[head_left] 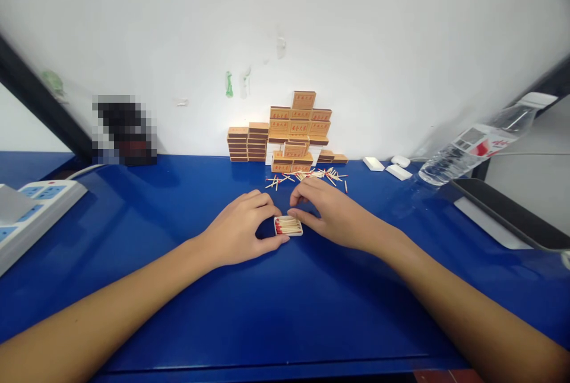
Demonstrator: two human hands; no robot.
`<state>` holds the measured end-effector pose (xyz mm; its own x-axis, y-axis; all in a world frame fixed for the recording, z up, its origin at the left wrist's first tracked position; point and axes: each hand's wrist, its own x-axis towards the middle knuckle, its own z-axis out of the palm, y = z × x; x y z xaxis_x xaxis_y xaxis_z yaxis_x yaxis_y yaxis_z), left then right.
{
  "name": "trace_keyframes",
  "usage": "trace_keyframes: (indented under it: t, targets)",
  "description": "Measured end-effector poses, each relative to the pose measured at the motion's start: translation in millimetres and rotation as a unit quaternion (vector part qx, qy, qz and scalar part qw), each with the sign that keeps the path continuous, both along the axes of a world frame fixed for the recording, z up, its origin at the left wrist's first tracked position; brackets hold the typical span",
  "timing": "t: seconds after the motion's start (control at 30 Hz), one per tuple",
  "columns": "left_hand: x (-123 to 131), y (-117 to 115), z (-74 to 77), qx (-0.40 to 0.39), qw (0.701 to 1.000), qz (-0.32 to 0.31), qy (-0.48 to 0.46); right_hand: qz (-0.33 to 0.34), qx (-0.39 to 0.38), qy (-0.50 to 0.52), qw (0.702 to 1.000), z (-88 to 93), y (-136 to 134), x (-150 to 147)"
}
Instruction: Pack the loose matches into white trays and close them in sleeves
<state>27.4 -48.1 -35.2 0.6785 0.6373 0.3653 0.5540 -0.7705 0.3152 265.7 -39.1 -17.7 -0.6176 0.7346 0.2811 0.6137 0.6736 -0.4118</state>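
Note:
A small white matchbox tray [295, 234] lies on the blue table, filled with red-tipped matches [288, 227] laid side by side. My left hand [243, 227] grips the tray at its left end, with the thumb at the near corner and the fingers at the far one. Over the tray's far right side is my right hand [327, 214], its fingers curled. A small gap shows between its thumb and index fingertip, and no match is visible there. Just beyond my hands, loose matches [327, 176] are scattered in a heap.
Stacked matchboxes [299, 127] stand against the wall, with a shorter stack [248, 144] to their left. Two white trays [398, 172] lie right, near a tilted water bottle [483, 139] and a dark, flat object [512, 214]. A power strip [42, 211] is at left.

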Motion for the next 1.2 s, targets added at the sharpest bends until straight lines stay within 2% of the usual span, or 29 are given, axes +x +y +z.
trace_keyframes:
  t: [0.13, 0.2, 0.3, 0.4, 0.47, 0.63, 0.77, 1.0, 1.1, 1.2]
  targets:
    - [0, 0, 1.1, 0.002, 1.0, 0.005, -0.002, -0.019, 0.021, 0.006, 1.0, 10.5, 11, 14]
    - [0, 0, 1.8, 0.011, 1.0, 0.014, -0.014, -0.068, 0.026, 0.013, 0.997, 18.9, 28, 33]
    - [-1, 0, 2.0, 0.017, 0.999, 0.031, -0.034, -0.23, 0.008, 0.022, 0.973, 28.8, 66, 69]
    - [-2, 1, 0.8, 0.011, 0.999, 0.036, -0.026, -0.39, -0.051, 0.051, 0.918, 29.4, 103, 90]
    - [-3, 2, 0.0, 0.009, 0.999, 0.037, -0.02, -0.443, -0.099, 0.063, 0.889, 24.9, 120, 90]
    - [-5, 4, 0.0, 0.029, 0.997, 0.065, -0.035, -0.461, -0.157, 0.074, 0.87, 13.7, 136, 77]
    - [-6, 6, 1.3, 0.04, 0.995, 0.084, -0.044, -0.467, -0.192, 0.094, 0.858, 12.1, 136, 85]
    - [-6, 8, 3.5, 0.041, 0.992, 0.107, -0.048, -0.454, -0.209, 0.153, 0.852, 6.7, 137, 80]
    - [-8, 10, 4.2, 0.04, 0.99, 0.119, -0.058, -0.454, -0.176, 0.189, 0.853, 14.0, 126, 80]
    - [-10, 12, 4.6, 0.033, 0.988, 0.139, -0.063, -0.437, -0.144, 0.22, 0.86, 22.0, 97, 87]
